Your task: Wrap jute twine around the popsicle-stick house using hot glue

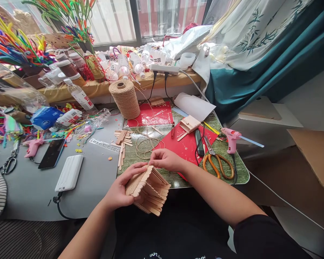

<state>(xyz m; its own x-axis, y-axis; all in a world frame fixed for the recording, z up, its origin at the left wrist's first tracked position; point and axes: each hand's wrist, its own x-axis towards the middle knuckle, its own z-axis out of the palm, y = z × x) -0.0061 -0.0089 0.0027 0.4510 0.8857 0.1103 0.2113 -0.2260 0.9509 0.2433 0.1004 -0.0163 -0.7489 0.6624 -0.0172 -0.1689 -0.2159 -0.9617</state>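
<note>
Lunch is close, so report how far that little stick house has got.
Done: the pale wooden craft-stick house already has stacked, joined walls. In hand: the left hand grips it while the right hand pinches its top edge. Likely left: loose wooden sticks and a small stick panel lie unattached on the green mat.

Matt pale wooden-stick model (148, 190), rough jute twine spool (124, 98) (fibrous), glossy red paper sheet (151, 114), smooth plastic glue gun (231, 138)
</note>
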